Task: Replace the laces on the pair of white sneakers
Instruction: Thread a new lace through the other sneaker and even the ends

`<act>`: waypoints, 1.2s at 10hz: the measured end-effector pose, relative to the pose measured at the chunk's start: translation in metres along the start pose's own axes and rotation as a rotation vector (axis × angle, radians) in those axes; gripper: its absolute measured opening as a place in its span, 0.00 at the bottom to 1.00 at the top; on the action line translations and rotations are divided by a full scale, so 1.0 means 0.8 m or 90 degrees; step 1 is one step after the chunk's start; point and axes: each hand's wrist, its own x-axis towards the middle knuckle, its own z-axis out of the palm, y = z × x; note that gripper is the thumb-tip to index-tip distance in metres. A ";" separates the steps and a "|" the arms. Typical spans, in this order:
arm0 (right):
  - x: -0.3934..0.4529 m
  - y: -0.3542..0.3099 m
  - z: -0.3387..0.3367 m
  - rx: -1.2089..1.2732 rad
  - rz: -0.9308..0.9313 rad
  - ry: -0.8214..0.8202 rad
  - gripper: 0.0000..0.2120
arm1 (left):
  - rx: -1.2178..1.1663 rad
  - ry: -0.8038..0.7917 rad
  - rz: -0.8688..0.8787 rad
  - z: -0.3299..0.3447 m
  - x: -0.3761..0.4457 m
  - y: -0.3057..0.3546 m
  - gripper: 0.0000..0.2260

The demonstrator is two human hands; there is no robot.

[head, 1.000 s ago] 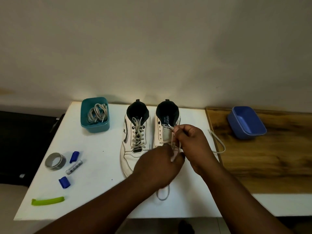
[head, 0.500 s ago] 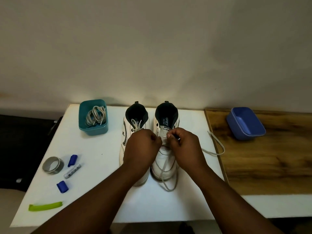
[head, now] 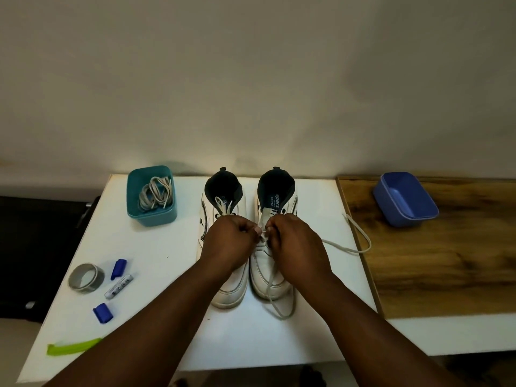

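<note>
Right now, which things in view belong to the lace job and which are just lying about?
Job: right sneaker, left sneaker, lace pinched by left hand and right hand, teal tub of laces.

Lying about: blue tub, tape roll, two blue caps, marker, green strip.

A tape roll (head: 86, 280), two blue caps (head: 118, 268), a small tube (head: 118, 286) and a green strip (head: 74, 346) lie on the left. A blue tub (head: 405, 203) sits far right on the wood top (head: 446, 275).
</note>
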 end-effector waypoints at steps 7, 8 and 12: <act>0.000 0.003 0.002 0.268 0.076 -0.003 0.10 | 0.131 -0.036 0.099 -0.009 -0.004 0.004 0.01; 0.000 0.007 -0.005 0.275 0.087 -0.052 0.25 | 0.202 -0.011 0.157 -0.005 -0.011 0.008 0.04; -0.004 0.008 -0.024 0.073 -0.035 -0.054 0.24 | -0.756 0.276 0.017 -0.092 -0.031 0.077 0.13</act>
